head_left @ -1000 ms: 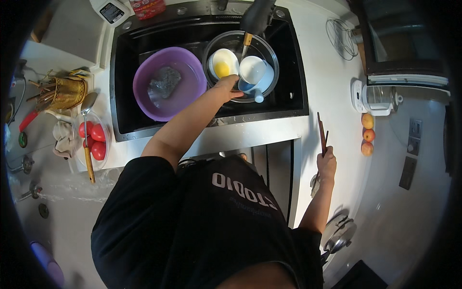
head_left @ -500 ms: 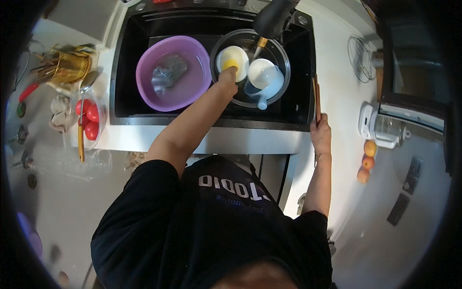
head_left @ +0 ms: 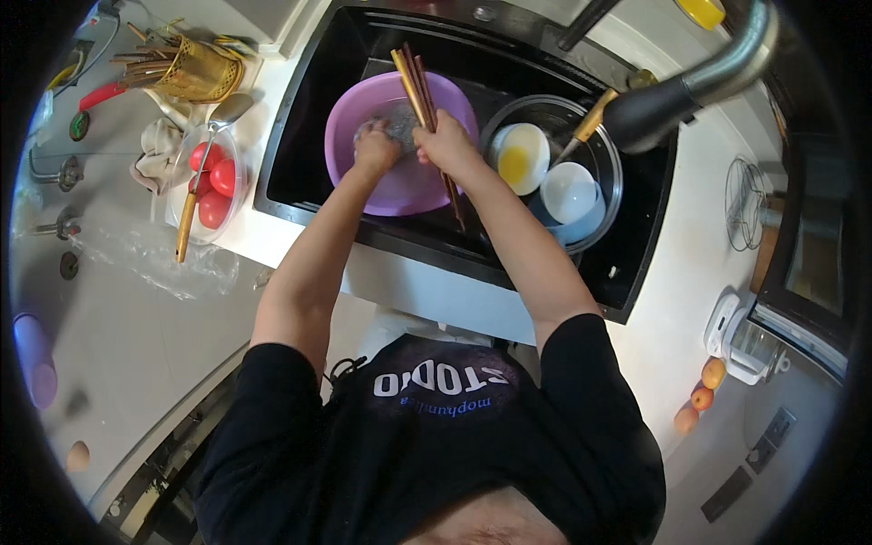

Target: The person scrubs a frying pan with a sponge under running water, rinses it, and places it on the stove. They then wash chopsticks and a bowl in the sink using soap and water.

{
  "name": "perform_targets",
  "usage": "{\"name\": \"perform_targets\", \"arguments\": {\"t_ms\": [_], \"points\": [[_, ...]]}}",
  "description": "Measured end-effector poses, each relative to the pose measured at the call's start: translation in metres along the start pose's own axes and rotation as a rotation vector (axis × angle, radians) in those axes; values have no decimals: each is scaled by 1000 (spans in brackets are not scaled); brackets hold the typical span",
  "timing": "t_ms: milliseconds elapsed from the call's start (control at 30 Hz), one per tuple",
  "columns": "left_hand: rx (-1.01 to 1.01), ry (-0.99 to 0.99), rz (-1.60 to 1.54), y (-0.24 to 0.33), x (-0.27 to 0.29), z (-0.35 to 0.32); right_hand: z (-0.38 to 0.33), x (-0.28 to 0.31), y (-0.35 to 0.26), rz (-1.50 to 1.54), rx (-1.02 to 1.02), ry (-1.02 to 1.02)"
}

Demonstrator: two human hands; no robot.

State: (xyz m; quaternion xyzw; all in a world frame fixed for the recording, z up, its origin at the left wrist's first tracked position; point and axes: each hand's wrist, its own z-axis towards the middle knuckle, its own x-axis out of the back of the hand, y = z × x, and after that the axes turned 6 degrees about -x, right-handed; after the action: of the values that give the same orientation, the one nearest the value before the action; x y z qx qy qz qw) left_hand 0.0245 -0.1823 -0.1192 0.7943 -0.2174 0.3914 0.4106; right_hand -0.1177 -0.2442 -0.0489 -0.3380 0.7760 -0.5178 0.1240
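Note:
My right hand [head_left: 445, 141] is closed round a bundle of brown chopsticks [head_left: 415, 86], held slantwise over the purple basin [head_left: 341, 168] on the left side of the sink. Inside that basin, my left hand [head_left: 376, 147] has its fingers curled at a grey, crinkled scrubbing cloth [head_left: 400, 118] in cloudy water; the fingers partly hide it. To the right, a dark round pan [head_left: 610, 168] holds a white bowl [head_left: 536, 145] with something yellow [head_left: 514, 163] in it. A white cup-like bowl [head_left: 569, 193] and a light blue dish [head_left: 586, 222] share the pan, with a wooden-handled utensil [head_left: 595, 116].
The black sink [head_left: 300, 182] surrounds both vessels, and a faucet [head_left: 672, 95] reaches over its right part. At the left stand a tub of tomatoes [head_left: 215, 182] with a wooden-handled ladle [head_left: 188, 213] across it, and a chopstick basket [head_left: 204, 71]. A glass kettle [head_left: 749, 350] is at right.
My left hand has left the white bowl and gone into the purple basin. My right hand has carried the chopsticks from the sink's right edge to the basin. The view has turned.

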Motion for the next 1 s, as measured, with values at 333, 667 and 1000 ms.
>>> {"name": "perform_targets", "arguments": {"t_ms": [333, 667, 1000], "points": [[-55, -255, 470, -7, -26, 27, 55, -36, 25, -348, 7, 441], [-418, -646, 166, -13, 20, 27, 30, -52, 26, -312, 50, 217], [448, 70, -1690, 16, 11, -23, 3, -81, 16, 136, -147, 99]]}}
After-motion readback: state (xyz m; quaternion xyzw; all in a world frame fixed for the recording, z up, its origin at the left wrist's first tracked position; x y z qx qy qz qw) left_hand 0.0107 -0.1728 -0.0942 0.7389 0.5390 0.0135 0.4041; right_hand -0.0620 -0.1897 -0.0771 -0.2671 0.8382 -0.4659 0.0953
